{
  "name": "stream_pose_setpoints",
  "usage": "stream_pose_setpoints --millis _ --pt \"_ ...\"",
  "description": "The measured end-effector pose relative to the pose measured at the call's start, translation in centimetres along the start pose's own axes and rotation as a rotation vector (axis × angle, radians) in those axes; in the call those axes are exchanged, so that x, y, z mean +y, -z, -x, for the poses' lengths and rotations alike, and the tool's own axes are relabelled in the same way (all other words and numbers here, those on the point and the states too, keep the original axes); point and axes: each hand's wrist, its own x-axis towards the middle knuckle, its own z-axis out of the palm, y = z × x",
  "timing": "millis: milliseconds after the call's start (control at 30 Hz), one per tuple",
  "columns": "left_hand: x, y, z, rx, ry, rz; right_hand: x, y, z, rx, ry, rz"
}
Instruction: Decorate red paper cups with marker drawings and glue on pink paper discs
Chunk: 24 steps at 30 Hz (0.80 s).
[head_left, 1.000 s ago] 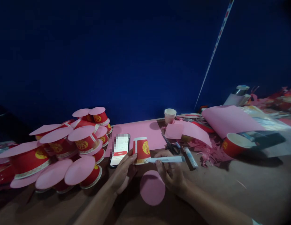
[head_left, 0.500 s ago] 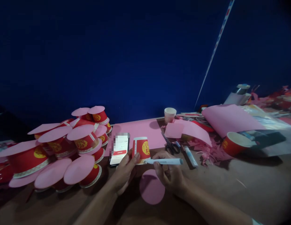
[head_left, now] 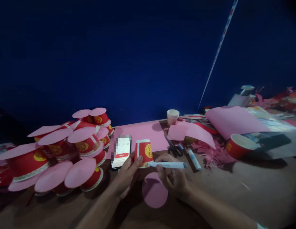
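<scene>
My left hand [head_left: 127,175] grips a red paper cup [head_left: 143,152] that stands upside down on the brown table, fingers on its lower left side. My right hand [head_left: 173,176] is closed round a white glue stick [head_left: 167,165], held level with its tip at the cup's bottom rim. A pink paper circle [head_left: 154,190] lies flat on the table just below both hands.
A heap of red cups capped with pink discs [head_left: 64,149] fills the left. A phone [head_left: 121,151] lies beside the cup on a pink sheet [head_left: 148,133]. Scissors [head_left: 173,148], a second glue stick [head_left: 193,159], pink scraps, a tipped red cup [head_left: 238,146] and a white cup [head_left: 173,117] sit right.
The glue stick's tip has shifted slightly along the cup's rim and the right hand moved a little. The left hand slid up on the cup. Nothing else moved.
</scene>
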Motion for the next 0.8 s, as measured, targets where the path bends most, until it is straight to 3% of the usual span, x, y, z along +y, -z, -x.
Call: stream_pose_setpoints --millis 367,667,800 --pt "0.07 0.73 -0.06 -0.01 0.037 -0.014 -0.13 0.14 -0.15 -0.035 -0.05 -0.022" --pt "0.23 0.19 0.08 0.0 0.043 0.031 -0.13 0.27 -0.42 -0.007 -0.085 -0.038" --pt "0.13 0.24 0.01 0.048 0.052 0.056 -0.11 0.23 -0.34 -0.008 -0.068 -0.056"
